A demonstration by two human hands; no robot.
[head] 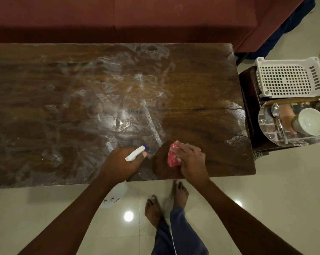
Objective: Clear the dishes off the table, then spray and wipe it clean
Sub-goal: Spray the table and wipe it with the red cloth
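A long dark wooden table (201,80) is seen from above, much of its left and middle surface covered with a streaky whitish wet film, while the right part looks darker and mostly free of it. At the near edge a spray bottle (136,154) is gripped by the left hand (121,162), fingers curled round its white trigger head, the blue nozzle pointed across the tabletop; the pale bottle body hangs below the table edge and is largely hidden by the forearm. Just beside it, though apart from it, a bunched pink cloth (173,157) is pressed onto the wood by the right hand (192,161), whose fingers are laid fairly straight over it. No dishes are seen on the tabletop. Beyond the far edge a reddish-brown sofa (118,15) is set close along the table. At the right end a low dark side table (249,107) is placed, on which a white perforated basket (289,78) and a shiny steel plate (262,124) are kept; a spoon (276,115) and a white bowl (310,121) lie on the plate. Bare feet (166,203) are seen on the glossy tiled floor (265,190).
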